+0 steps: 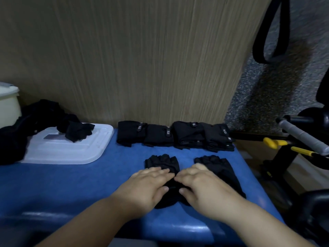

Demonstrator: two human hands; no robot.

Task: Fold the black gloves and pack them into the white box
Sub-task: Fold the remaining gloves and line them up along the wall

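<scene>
Lower centre, the left hand (149,186) and right hand (201,186) lie flat, fingers straight, gripping nothing. They press a glove (165,163) onto the bench (89,184), probably smoothing it for folding. Folded gloves (174,136) wait mid-frame, and the box (8,102) sits at the left edge.

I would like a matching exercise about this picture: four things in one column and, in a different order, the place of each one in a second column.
1. folded gloves
2. white lid
3. left hand
4. yellow-handled tool

a. beyond the blue table's right edge
b. in a row by the wooden wall
c. flat on an unfolded glove
d. under one loose glove

Pairs: 1-b, 2-d, 3-c, 4-a.
</scene>
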